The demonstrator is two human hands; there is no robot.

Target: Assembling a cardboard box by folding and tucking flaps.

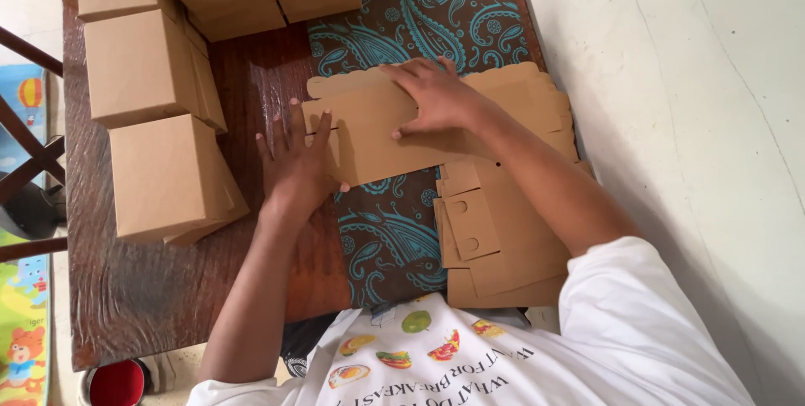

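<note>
A flat brown cardboard box blank lies across a paisley table runner, on top of a stack of more flat blanks. My right hand presses palm-down on the upper part of the blank, fingers spread. My left hand lies flat at the blank's left edge, fingers on the fold there. Neither hand grips anything.
Several folded brown cardboard boxes stand along the left and far side of the dark wooden table. A white wall runs along the right. A red round object and a colourful mat are on the floor at the left.
</note>
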